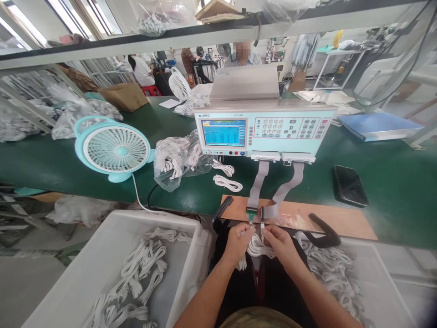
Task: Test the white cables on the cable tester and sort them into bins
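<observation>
A coiled white cable [256,246] hangs between my hands, just off the front edge of the table. My left hand [240,241] is closed on one end of it, close to a small green connector board [251,215]. The other end is pinched in my right hand [277,240], at a dark connector on the second ribbon. Whether the plugs are fully seated I cannot tell. Two grey ribbon cables [258,184] run from these connectors up to the tester [290,130], whose screen [223,133] is lit. More white cable hangs below my left hand.
White bins of coiled cables stand left [114,218] and right [378,255]. Two cable coils [228,183] and a plastic bag of cables [170,159] lie near the tester. A fan [118,150], phone [350,186], blue folder [378,126] and wooden board [355,222] are on the table.
</observation>
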`<act>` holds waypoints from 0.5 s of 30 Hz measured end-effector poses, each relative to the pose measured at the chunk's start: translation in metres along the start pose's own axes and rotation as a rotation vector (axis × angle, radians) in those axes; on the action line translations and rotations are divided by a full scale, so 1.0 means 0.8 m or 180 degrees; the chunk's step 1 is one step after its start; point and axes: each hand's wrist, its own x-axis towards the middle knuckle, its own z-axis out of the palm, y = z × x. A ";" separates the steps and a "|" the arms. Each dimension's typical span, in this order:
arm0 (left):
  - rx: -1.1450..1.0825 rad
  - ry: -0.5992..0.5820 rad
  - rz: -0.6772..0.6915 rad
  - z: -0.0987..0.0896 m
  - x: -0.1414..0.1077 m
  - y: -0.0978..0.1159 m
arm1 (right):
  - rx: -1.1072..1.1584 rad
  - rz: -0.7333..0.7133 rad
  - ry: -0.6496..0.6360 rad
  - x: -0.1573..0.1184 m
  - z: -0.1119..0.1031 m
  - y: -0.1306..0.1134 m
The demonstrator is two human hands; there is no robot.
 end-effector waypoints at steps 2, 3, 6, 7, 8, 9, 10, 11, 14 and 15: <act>-0.0088 0.0054 -0.0032 0.002 0.000 -0.004 | -0.0010 -0.0011 -0.0011 0.000 -0.001 0.002; -0.0136 0.0080 -0.0046 0.003 0.000 -0.006 | -0.0004 -0.0022 -0.0013 0.001 -0.001 0.003; -0.0324 0.0194 -0.0118 0.003 -0.002 -0.013 | 0.0040 -0.0055 -0.0005 0.001 -0.001 0.005; -0.0406 0.0237 -0.0176 0.004 -0.003 -0.015 | 0.0048 -0.0062 0.0000 0.002 -0.001 0.005; -0.0494 0.0276 -0.0244 0.005 -0.003 -0.017 | 0.0050 -0.0066 0.0003 0.002 -0.001 0.005; -0.0582 0.0308 -0.0314 0.007 -0.004 -0.019 | 0.0053 -0.0064 0.0009 0.001 -0.001 0.004; -0.0669 0.0332 -0.0379 0.008 -0.004 -0.020 | 0.0061 -0.0058 0.0009 0.001 -0.001 0.004; -0.0756 0.0351 -0.0437 0.010 -0.004 -0.020 | 0.0074 -0.0053 0.0016 0.001 0.000 0.003; -0.0991 0.0422 -0.0549 0.015 -0.004 -0.017 | 0.0112 -0.0026 0.0026 -0.001 0.001 -0.001; -0.1055 0.0444 -0.0578 0.017 -0.003 -0.015 | 0.0119 -0.0008 0.0025 -0.001 0.001 -0.002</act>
